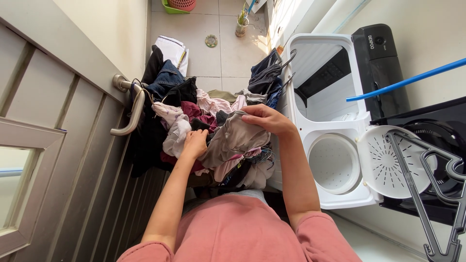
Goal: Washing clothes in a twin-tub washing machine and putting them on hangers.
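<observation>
Balcony floor tiles (204, 63), pale, sunlit

The crumpled grey-beige cloth garment (233, 138) looks thin, soft and matt, creased where the right hand's fingers (257, 116) pinch it. Beneath it the heaped pile of mixed cloth clothes (194, 114) is matt too: dark blue denim looks coarse, maroon and pale pink pieces softer. The white plastic twin-tub washing machine (335, 121) is smooth with a mild sheen, its black control panel glossier. The curved metal door handle (131, 114) shines like brushed steel. The grey plastic hanger (427, 194) looks dull. The pale floor tiles (213, 63) look smooth.
</observation>
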